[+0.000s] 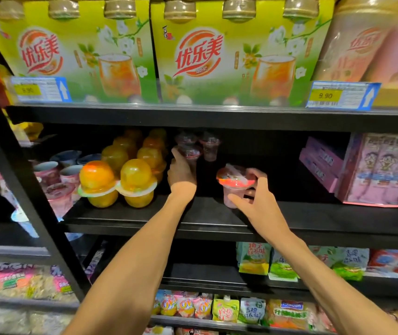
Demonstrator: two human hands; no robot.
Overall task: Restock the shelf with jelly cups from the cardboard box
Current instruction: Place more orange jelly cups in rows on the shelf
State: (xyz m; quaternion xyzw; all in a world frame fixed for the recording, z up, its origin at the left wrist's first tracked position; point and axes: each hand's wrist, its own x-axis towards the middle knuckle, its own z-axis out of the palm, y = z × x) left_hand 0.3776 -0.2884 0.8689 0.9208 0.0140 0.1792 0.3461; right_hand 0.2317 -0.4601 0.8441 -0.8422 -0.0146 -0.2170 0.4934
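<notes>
A pink jelly cup stands on the black shelf, and the right hand curls its fingers around it, probably to set it upright. Deeper in, the left hand grips another cup in the back row, likely filling from behind. Orange cups stand just beside, to the left.

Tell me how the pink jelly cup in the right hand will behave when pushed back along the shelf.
The pink jelly cup narrows toward its base under a wider red lid, so it may tip if pushed high. The right hand grips it by rim and side; it looks rigid. The dark shelf looks smooth, so it probably slides.
</notes>
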